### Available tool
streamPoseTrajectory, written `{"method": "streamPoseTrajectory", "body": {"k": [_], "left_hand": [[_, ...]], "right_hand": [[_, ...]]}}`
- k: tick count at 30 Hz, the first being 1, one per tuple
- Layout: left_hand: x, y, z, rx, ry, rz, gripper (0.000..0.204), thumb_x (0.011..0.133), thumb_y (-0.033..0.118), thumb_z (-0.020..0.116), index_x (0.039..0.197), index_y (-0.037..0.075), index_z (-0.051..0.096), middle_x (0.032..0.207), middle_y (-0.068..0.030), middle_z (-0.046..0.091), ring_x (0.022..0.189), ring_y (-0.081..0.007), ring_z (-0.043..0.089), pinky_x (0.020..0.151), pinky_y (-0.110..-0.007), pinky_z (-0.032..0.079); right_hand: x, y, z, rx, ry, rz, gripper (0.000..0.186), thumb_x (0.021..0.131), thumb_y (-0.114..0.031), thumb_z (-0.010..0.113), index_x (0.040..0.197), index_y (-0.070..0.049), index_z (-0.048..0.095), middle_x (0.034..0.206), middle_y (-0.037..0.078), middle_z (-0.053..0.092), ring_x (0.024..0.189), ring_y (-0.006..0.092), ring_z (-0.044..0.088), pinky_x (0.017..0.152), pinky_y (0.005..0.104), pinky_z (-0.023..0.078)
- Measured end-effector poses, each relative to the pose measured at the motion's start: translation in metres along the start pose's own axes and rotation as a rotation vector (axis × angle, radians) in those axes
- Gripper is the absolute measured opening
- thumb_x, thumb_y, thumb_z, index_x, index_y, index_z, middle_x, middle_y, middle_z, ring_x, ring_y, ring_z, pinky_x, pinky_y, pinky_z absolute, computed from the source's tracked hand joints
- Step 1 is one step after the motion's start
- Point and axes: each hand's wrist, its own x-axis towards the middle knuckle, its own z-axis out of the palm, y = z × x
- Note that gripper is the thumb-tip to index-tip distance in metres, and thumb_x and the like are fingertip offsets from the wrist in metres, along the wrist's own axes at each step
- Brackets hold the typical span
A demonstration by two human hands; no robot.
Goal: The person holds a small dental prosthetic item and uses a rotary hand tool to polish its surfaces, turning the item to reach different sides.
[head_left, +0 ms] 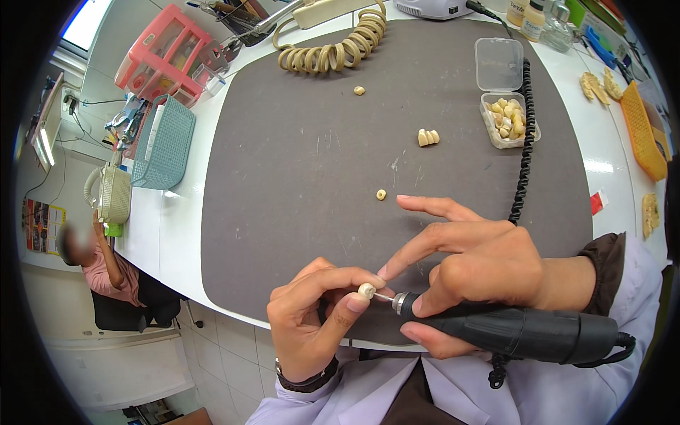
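Note:
Pinched between the thumb and fingers of my left hand (312, 312) is a small cream dental crown (366, 290). My right hand (474, 269) grips a black dental handpiece (524, 331), its index finger stretched out over the mat. The thin bur (382, 297) at the handpiece's tip points left and meets or nearly meets the crown; contact is too small to tell. Ahead of my hands, a loose crown with a hole (381, 195) lies on the grey mat (297, 156). Farther off are a joined block of crowns (428, 137) and another single crown (359, 91).
An open clear box (503, 120) of tooth-like pieces stands at the right, beside the black coiled cord (525, 142). A beige coiled hose (333, 53) lies at the back. Left are a blue basket (164, 145) and pink drawers (166, 53). A person (110, 269) sits far left.

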Motion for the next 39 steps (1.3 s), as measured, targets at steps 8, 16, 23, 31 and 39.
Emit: {"method": "streamPoseTrajectory", "body": {"k": [8,16,23,31,39], "left_hand": [[-0.0003,-0.0013,-0.0010,0.002,0.003,0.014,0.012,0.088,0.008,0.071,0.095,0.000,0.074,0.078,-0.0058,0.075,0.065,-0.0080,0.050,0.053,-0.023,0.037],[0.0001,-0.0006,-0.0003,-0.020,0.006,0.025,0.013,0.089,0.009,0.071,0.096,-0.001,0.073,0.078,-0.0060,0.075,0.065,-0.0082,0.051,0.053,-0.023,0.037],[-0.0003,-0.0015,-0.0019,0.002,-0.013,0.025,0.013,0.089,0.010,0.071,0.095,-0.001,0.073,0.079,-0.0069,0.075,0.066,-0.0084,0.052,0.053,-0.023,0.037],[0.0002,-0.0010,-0.0015,-0.002,-0.012,0.041,0.013,0.089,0.010,0.071,0.095,-0.001,0.073,0.079,-0.0070,0.074,0.067,-0.0086,0.054,0.053,-0.023,0.038],[-0.0007,0.0002,-0.0018,-0.009,-0.016,0.025,0.013,0.090,0.010,0.070,0.095,-0.002,0.072,0.081,-0.0089,0.073,0.068,-0.0091,0.060,0.053,-0.022,0.040]], "right_hand": [[0.0018,-0.0020,0.0003,-0.008,-0.004,-0.005,0.019,0.074,-0.011,0.083,0.072,-0.009,0.064,0.060,-0.003,0.059,0.089,0.0264,0.074,0.102,0.0668,0.042],[-0.0014,-0.0001,0.0005,-0.015,-0.031,-0.037,0.017,0.082,-0.012,0.075,0.093,-0.006,0.062,0.076,-0.002,0.065,0.084,0.0176,0.066,0.104,0.0608,0.043],[-0.0022,0.0006,0.0009,0.002,-0.022,-0.027,0.021,0.081,-0.011,0.075,0.095,-0.005,0.062,0.078,-0.001,0.065,0.083,0.0181,0.066,0.104,0.0600,0.043],[-0.0024,0.0012,0.0012,0.017,-0.023,-0.037,0.022,0.081,-0.011,0.076,0.097,-0.006,0.062,0.080,-0.001,0.065,0.083,0.0182,0.066,0.104,0.0599,0.043],[-0.0027,0.0022,0.0025,0.001,-0.005,-0.047,0.022,0.079,-0.010,0.078,0.093,-0.006,0.062,0.078,-0.002,0.064,0.083,0.0200,0.067,0.103,0.0605,0.043]]}}
